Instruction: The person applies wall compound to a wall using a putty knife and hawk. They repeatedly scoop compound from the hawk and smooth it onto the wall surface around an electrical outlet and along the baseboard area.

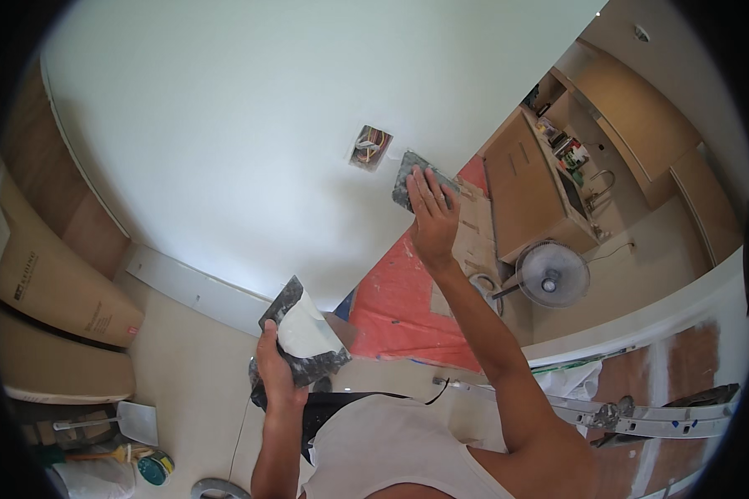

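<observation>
My right hand (434,214) holds a dark, putty-smeared scraper (405,176), fingers stretched over its back. The blade lies at the edge of the pale wall (225,141), just right of an open electrical box (369,148) with loose wires showing. Whether the blade touches the wall I cannot tell. Lower down, my left hand (276,370) grips a wide, dark putty board (324,359) from below, its thumb on the near edge. A thick smear of white putty (308,327) covers much of the board. The handle of the right scraper is hidden by my hand.
Red sheeting (399,308) and cardboard cover the floor past the wall's edge. A round fan (551,274) stands by the kitchen cabinets (516,179). Large cardboard boxes (62,291) are at left, above a dustpan (138,422) and a tub (155,467). A metal ladder (666,418) lies right.
</observation>
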Demonstrator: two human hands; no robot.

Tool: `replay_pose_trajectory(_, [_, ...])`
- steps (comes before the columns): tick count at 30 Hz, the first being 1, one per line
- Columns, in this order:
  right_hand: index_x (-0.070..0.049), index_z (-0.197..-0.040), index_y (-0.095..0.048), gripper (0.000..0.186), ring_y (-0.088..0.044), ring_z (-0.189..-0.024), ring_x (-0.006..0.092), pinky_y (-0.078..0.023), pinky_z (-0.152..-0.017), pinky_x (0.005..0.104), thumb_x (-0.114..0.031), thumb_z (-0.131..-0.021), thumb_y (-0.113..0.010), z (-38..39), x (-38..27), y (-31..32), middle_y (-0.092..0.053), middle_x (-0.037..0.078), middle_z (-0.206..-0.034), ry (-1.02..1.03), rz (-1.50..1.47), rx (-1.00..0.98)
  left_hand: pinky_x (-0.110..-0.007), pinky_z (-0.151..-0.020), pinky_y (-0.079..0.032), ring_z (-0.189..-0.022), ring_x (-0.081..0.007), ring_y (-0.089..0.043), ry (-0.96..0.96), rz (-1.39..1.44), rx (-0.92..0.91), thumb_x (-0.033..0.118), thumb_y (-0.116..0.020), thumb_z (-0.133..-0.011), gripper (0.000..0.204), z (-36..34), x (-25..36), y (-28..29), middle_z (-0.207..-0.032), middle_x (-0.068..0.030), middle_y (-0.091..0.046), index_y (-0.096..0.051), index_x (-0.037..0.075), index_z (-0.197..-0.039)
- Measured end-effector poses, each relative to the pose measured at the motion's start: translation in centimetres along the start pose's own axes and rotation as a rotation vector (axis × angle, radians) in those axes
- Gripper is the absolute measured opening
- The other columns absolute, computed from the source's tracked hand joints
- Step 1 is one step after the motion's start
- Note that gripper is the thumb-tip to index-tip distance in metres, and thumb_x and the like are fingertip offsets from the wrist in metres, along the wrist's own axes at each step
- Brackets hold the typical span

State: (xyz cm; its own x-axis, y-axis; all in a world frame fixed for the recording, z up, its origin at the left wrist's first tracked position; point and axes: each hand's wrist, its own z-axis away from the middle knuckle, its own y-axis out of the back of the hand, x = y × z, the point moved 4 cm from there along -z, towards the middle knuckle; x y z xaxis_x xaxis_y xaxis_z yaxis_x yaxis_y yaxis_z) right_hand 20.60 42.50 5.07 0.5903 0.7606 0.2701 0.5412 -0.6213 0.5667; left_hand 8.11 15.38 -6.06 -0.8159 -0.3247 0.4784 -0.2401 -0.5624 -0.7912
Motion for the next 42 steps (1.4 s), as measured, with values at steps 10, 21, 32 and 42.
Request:
replay_pose_trajectory(10, [-0.011,-0.127,-0.06,0.048,-0.054,-0.127,0.0195,-0.038,-0.101,0.0396,0.003,-0.081,-0.058,1.5,-0.5,-2.6,-0.057,0.004,-0.138,0.055,-0.032,-0.098,-0.037,-0.089,-0.051,-0.106,-0.0215,-0.063,0.008,-0.05,0.024,0.038,-0.047,-0.101,0.044,0.5,-0.5,-0.6,-0.116,-0.0106,-0.062,-0.053,0.001,-0.125])
replay_pose_trajectory(21, [-0.012,-0.126,-0.061,0.048,-0.051,-0.129,0.0189,-0.037,-0.102,0.0395,0.001,-0.08,-0.059,-4.0,2.6,0.1,-0.056,0.001,-0.139,0.239,0.076,-0.02,-0.037,-0.089,-0.052,-0.105,-0.0215,-0.063,-0.017,-0.02,0.009,0.037,-0.046,-0.101,0.044,0.7,-0.6,-0.1,-0.116,-0.0106,-0.062,-0.053,0.001,-0.125])
replay_pose_trajectory(32, [-0.016,-0.126,-0.061,0.044,-0.049,-0.131,0.0158,-0.035,-0.105,0.0368,-0.002,-0.084,-0.057,3.0,0.5,-6.3,-0.055,-0.002,-0.141,0.214,-0.013,-0.136,-0.038,-0.088,-0.052,-0.103,-0.0219,-0.064,-0.005,-0.049,0.062,0.037,-0.045,-0.101,0.043,0.3,-0.9,2.1,-0.115,-0.0104,-0.063,-0.054,0.001,-0.124])
replay_pose_trajectory(42, [-0.014,-0.127,-0.06,0.047,-0.048,-0.132,0.0155,-0.036,-0.105,0.036,0.001,-0.082,-0.055,6.2,-1.6,-8.3,-0.054,0.0,-0.141,0.162,-0.148,-0.183,-0.04,-0.093,-0.049,-0.108,-0.0241,-0.061,0.015,0.048,0.04,0.039,-0.044,-0.102,0.044,1.3,-0.8,-0.3,-0.119,-0.0098,-0.062,-0.053,0.003,-0.125])
